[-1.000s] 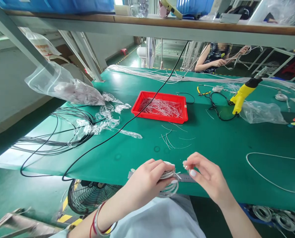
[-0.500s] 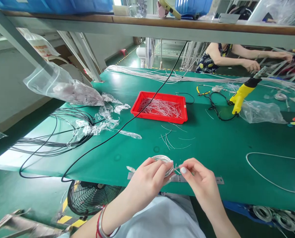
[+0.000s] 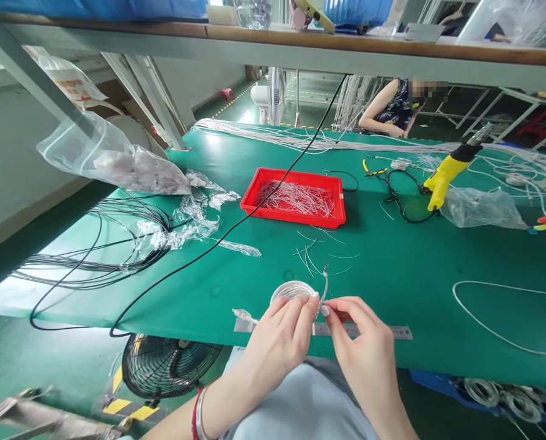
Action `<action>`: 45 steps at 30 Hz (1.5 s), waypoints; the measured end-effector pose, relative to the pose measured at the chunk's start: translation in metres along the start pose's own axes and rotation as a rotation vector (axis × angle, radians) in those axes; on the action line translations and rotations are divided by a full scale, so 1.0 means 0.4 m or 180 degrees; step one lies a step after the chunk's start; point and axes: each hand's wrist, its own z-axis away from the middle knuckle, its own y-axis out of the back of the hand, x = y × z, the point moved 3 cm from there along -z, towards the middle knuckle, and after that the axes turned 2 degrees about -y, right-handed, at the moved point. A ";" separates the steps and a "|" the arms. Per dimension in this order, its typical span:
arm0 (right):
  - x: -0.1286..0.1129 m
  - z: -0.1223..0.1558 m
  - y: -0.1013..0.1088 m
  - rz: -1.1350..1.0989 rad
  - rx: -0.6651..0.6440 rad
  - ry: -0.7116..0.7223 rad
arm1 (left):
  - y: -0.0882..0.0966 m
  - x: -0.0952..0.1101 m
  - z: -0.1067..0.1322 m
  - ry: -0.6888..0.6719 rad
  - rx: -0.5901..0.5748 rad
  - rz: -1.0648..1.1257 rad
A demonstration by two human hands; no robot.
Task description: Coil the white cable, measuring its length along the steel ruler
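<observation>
Far left, black cables [image 3: 93, 256] and crinkly plastic bags [image 3: 117, 162] sprawled over the green tabletop [image 3: 392, 269], plus a black cord [image 3: 199, 256] slanting across, well clear of the hands. Left hand [image 3: 279, 342], grip closed round a white cable coil [image 3: 293, 290] at the near edge, probably to stop the loops springing apart. Right hand [image 3: 362, 348] right against it, grip narrow, seemingly pinching the tie end [image 3: 325, 281] poking up. Red tray [image 3: 295, 198] of ties behind; steel ruler [image 3: 383, 332], yellow tool [image 3: 442, 177], loose white cable [image 3: 483, 305] further right, none in the way.

Green-topped workbench [image 3: 217, 287] under a wooden shelf [image 3: 346, 43], green floor [image 3: 34, 360], pale wall [image 3: 16, 153], 1 floor fan [image 3: 169, 363].
</observation>
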 end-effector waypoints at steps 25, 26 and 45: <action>0.054 -0.034 0.044 -0.0330 -0.1314 0.0320 | -0.014 -0.063 0.016 0.1037 -0.1216 0.1943; 0.056 -0.033 0.037 -0.0312 -0.1256 0.0066 | -0.012 -0.053 0.016 0.0701 -0.0822 0.1361; -0.022 -0.006 0.072 -0.0931 -0.1364 0.2064 | -0.019 -0.051 0.000 0.1656 -0.3245 0.5105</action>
